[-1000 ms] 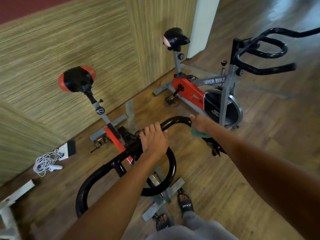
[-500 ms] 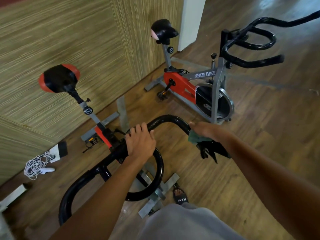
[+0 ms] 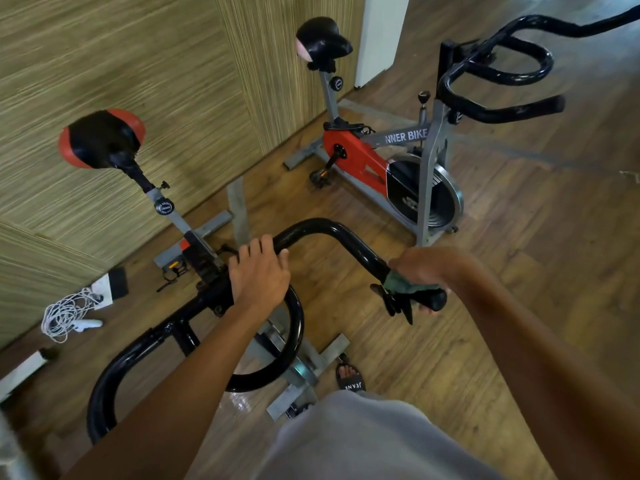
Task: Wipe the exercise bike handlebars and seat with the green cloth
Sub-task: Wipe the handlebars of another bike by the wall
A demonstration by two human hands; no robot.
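Your right hand curls over the green cloth, wrapping it round the handlebars near the right grip end, while your left hand grips the bar's middle, fingers hooked over it.

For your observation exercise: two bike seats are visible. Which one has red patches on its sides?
The nearer seat, at the left by the woven wall, is black with red sides. The farther seat, on the other bike, is black with a pale end.
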